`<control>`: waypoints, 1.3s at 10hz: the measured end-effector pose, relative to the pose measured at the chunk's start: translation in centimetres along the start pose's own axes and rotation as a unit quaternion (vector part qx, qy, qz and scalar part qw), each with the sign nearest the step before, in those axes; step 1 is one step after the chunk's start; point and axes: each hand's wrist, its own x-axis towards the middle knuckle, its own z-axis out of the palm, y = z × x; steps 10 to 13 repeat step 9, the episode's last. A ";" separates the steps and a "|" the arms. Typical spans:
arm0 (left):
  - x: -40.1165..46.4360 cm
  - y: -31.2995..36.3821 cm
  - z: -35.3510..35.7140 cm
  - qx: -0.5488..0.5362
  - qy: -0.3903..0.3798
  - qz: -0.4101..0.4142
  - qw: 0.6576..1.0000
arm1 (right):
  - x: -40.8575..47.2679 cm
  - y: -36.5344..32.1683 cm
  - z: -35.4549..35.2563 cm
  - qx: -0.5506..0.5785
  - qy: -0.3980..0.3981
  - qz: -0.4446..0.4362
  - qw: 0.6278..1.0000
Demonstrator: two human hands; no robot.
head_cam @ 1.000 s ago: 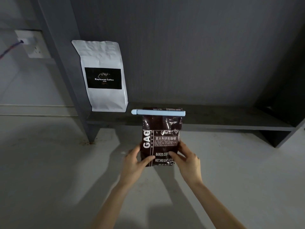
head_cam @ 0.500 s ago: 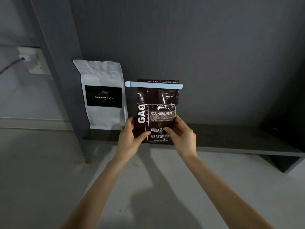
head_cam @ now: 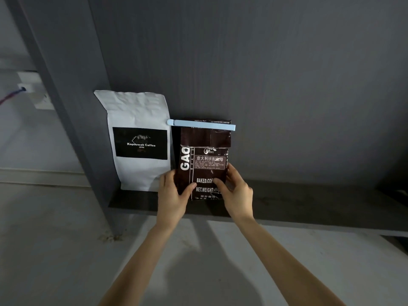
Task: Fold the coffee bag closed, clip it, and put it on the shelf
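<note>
The dark brown coffee bag (head_cam: 204,155) stands upright on the dark shelf (head_cam: 309,202), its top folded over and held by a light blue clip (head_cam: 201,125). My left hand (head_cam: 173,196) grips the bag's lower left edge, thumb on its front. On the lower right edge my right hand (head_cam: 237,193) holds it the same way. The bag's bottom is partly hidden by my fingers, so I cannot tell whether it rests fully on the shelf.
A white coffee bag (head_cam: 138,140) with a black label stands on the shelf just left of the brown one, nearly touching the clip's end. A grey upright panel (head_cam: 72,111) bounds the shelf on the left. A wall socket (head_cam: 33,90) sits further left.
Both hands carried the clipped bag up from over the floor and forward onto the shelf, right beside the white bag. The grip stayed the same.
</note>
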 end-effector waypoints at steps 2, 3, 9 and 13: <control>-1.1 0.0 0.6 -0.049 0.049 -0.021 0.997 | -0.4 0.3 -0.1 -0.005 -0.017 -0.003 1.000; -1.3 -0.2 0.4 -0.058 0.042 -0.020 0.997 | -0.6 0.3 -0.3 -0.015 -0.032 -0.003 0.999; -3.4 0.7 -1.6 0.235 -0.167 -0.042 0.957 | -3.2 -1.5 -2.3 -0.337 -0.151 -0.002 0.929; -3.4 0.7 -1.6 0.235 -0.167 -0.042 0.957 | -3.2 -1.5 -2.3 -0.337 -0.151 -0.002 0.929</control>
